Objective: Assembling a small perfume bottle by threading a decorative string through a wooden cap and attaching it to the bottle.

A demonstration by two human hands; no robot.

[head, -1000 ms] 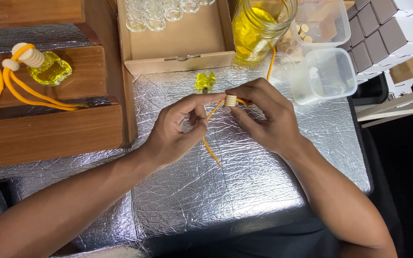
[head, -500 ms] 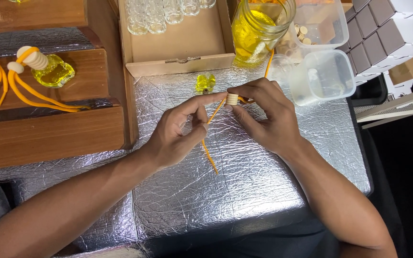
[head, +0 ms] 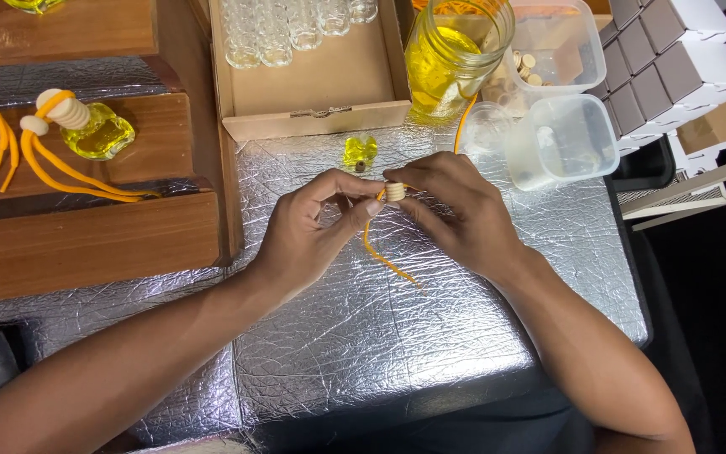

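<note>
Both hands met at mid-table over the foil-covered table (head: 464, 336). Right hand (head: 451, 214) pinched a wooden bead (head: 395, 192); left hand (head: 313, 227) pinched the orange cord (head: 377, 248) w/ its tail hanging loose. Small yellow bottle (head: 360, 152) lay just beyond, uncapped; one finished bottle (head: 98, 133) sat far left.

foil-covered table (head: 430, 336) | cardboard box (head: 313, 84) of empty clear vials (head: 279, 29) | glass jar (head: 455, 55) of yellow liquid | clear plastic tubs (head: 560, 139) | wooden shelf (head: 86, 240) with filled yellow bottle (head: 98, 134) | white boxes (head: 674, 42)
</note>
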